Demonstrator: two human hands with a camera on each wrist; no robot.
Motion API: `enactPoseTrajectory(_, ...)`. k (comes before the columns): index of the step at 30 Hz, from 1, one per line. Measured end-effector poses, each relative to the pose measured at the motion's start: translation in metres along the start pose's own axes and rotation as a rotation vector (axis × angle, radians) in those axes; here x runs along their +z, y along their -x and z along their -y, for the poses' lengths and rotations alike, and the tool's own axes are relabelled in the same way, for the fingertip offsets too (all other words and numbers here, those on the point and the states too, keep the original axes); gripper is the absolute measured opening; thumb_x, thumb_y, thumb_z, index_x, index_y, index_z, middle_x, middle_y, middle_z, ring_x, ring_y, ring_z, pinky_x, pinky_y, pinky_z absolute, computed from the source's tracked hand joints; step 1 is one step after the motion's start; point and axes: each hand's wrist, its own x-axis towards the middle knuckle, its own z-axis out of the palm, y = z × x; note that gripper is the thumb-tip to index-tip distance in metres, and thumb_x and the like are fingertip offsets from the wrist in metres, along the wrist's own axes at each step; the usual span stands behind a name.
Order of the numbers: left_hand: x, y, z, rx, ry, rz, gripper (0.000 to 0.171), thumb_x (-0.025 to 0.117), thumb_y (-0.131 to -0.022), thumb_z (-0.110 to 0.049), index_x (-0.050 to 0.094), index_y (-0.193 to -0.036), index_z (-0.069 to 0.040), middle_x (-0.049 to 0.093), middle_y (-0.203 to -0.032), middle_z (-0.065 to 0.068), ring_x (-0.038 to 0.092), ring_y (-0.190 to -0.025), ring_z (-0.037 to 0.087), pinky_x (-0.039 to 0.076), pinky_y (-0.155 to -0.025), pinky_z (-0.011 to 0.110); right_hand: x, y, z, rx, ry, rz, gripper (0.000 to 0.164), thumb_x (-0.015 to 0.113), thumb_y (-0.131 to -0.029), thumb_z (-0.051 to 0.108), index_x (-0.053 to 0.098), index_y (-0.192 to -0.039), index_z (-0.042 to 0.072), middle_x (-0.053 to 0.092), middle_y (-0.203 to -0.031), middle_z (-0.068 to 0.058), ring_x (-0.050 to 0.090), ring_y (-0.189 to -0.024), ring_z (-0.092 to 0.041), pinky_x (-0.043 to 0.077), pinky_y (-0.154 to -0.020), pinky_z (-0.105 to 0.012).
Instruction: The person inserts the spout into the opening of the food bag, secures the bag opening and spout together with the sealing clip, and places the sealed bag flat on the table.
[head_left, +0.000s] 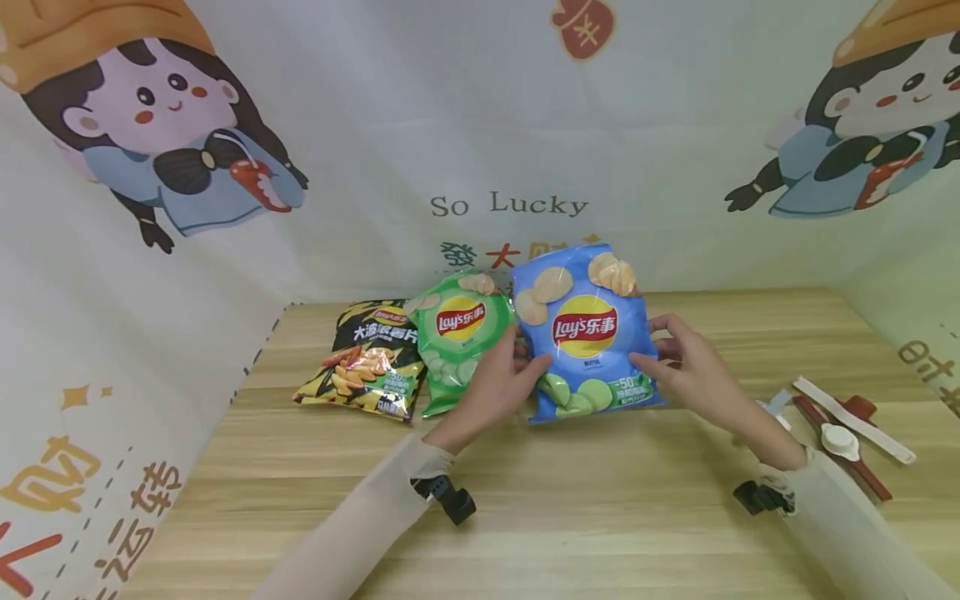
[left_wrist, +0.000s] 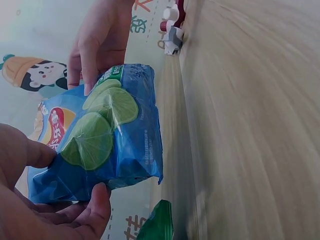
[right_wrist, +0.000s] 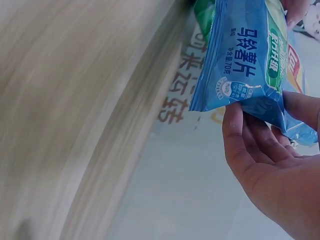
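Note:
Both hands hold a blue bag of Lay's potato chips upright, its printed front towards the head camera. The left hand grips its left side, thumb on the front and fingers behind. On the opposite side, the right hand does the same. In the right wrist view, the right hand's fingers curl under the bag's back. To the left, a green Lay's bag leans at the back, partly covered by the left hand. A black and yellow Lay's bag stands beside it, slightly overlapped.
On the right of the wooden table lie several long, narrow items, among them a white strip and a dark red one with a white round part. A printed cloth backdrop rises behind the table and at its sides.

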Motion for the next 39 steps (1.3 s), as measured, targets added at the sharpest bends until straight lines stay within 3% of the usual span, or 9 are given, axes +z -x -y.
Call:
enactPoseTrajectory(9,-0.019,0.028,0.001,0.037,-0.005,-0.002,0.047,0.061,-0.099,-0.025,0.045,-0.135,0.001,0.062,-0.105,0.014,0.061,-0.09,0.022,0.054,-0.074,0.032,0.015,0.014,0.016,-0.041,-0.035,0.069,0.039,0.066,-0.098,0.021,0.045,-0.125,0.002,0.07,-0.107,-0.017,0.07,-0.091,-0.024,0.058,-0.072,-0.03)
enactPoseTrajectory(17,-0.03,0.058,0.003,0.013,-0.024,0.054,0.035,0.062,-0.099,-0.026,0.05,-0.124,-0.004,0.06,-0.099,0.008,0.06,-0.088,0.018,0.054,-0.072,0.03,0.03,0.028,0.021,-0.103,-0.041,0.127,0.036,0.068,-0.096,0.013,0.046,-0.12,-0.001,0.072,-0.104,-0.016,0.071,-0.092,-0.022,0.058,-0.075,-0.03)
enactPoseTrajectory(24,-0.036,0.08,0.009,0.03,-0.052,0.076,0.034,0.065,-0.098,-0.027,0.052,-0.119,-0.003,0.06,-0.093,0.006,0.06,-0.083,0.015,0.053,-0.067,0.027,0.041,0.044,0.022,-0.088,-0.079,0.2,0.042,0.067,-0.097,0.017,0.044,-0.125,-0.003,0.071,-0.11,-0.015,0.069,-0.101,-0.024,0.058,-0.08,-0.03)
enactPoseTrajectory(32,-0.036,0.097,0.012,0.004,-0.035,0.115,0.035,0.066,-0.097,-0.028,0.052,-0.119,-0.004,0.061,-0.095,0.004,0.06,-0.083,0.015,0.054,-0.068,0.027,0.05,0.056,0.019,-0.097,-0.089,0.252,0.046,0.067,-0.097,0.019,0.043,-0.129,-0.004,0.07,-0.109,-0.014,0.07,-0.099,-0.019,0.057,-0.079,-0.027)
enactPoseTrajectory(39,-0.035,0.098,0.016,-0.046,-0.048,0.142,0.04,0.065,-0.097,-0.03,0.052,-0.124,-0.003,0.062,-0.096,0.003,0.059,-0.082,0.014,0.054,-0.066,0.027,0.055,0.058,0.015,-0.116,-0.098,0.276,0.042,0.065,-0.098,0.017,0.043,-0.125,-0.005,0.07,-0.112,-0.018,0.07,-0.102,-0.024,0.057,-0.078,-0.027)
